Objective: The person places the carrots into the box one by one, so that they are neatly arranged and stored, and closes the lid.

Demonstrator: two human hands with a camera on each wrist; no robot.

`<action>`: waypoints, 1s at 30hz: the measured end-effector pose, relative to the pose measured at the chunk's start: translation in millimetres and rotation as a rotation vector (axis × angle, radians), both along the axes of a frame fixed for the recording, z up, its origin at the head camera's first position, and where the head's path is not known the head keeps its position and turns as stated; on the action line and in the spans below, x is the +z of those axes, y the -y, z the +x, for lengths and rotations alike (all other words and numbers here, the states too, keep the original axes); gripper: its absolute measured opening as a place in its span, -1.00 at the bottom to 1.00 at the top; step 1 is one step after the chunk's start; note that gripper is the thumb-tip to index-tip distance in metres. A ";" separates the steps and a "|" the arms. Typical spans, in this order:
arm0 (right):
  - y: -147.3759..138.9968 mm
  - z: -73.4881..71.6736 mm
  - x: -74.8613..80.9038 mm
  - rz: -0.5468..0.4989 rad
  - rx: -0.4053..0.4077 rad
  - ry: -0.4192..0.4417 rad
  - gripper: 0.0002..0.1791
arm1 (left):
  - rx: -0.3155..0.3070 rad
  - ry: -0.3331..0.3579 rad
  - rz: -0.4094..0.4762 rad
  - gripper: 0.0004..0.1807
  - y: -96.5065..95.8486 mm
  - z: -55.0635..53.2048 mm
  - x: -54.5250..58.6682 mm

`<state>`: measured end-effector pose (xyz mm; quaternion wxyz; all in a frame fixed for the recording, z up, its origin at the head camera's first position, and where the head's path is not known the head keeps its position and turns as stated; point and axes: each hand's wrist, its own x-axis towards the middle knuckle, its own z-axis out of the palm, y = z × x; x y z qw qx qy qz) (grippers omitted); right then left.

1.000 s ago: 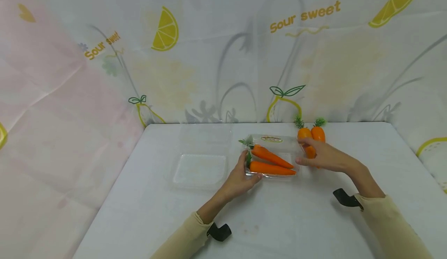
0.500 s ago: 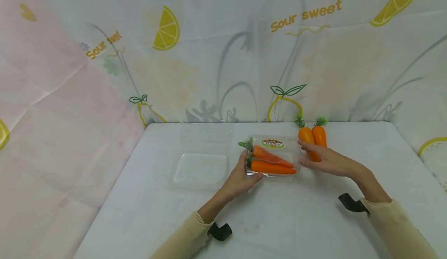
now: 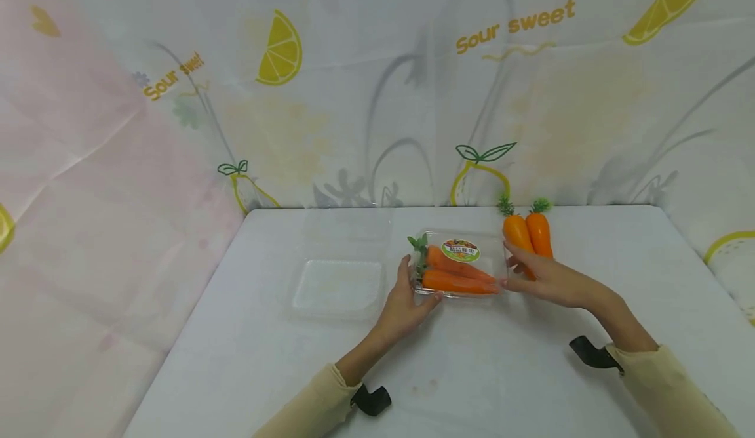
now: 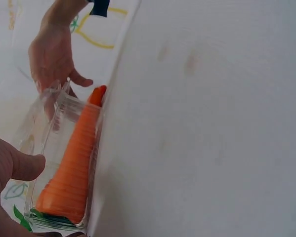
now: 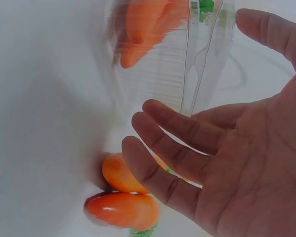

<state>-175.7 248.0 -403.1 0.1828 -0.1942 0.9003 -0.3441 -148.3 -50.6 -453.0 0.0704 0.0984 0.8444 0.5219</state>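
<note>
A clear plastic box (image 3: 433,235) with a lid holds two long orange carrots (image 3: 457,282), leafy tops at the left. An oval label (image 3: 461,250) shows on the lid, which lies over the carrots. My left hand (image 3: 402,310) grips the box's left end, thumb at the front corner and fingers along the side. At the right end, my right hand (image 3: 554,280) has its fingers extended and spread by the lid's edge; the right wrist view shows its palm (image 5: 266,163) facing the box. A narrow gap runs between lid rim and base there.
Two short plump carrots (image 3: 539,233) with green tops lie behind the right hand, partly hidden by it. Left of the box, an open clear plastic container (image 3: 338,262) stands on the white table (image 3: 236,359). A printed cloth (image 3: 366,97) hangs at the back.
The lid has come down over the carrots, its label turning into full view. My right hand has followed it down and slightly nearer to me; the left hand stays at the left end.
</note>
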 end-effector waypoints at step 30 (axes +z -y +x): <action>4.1 3.8 0.9 -0.014 -0.011 0.025 0.02 | 0.272 0.320 0.271 -0.68 -8.8 12.0 23.5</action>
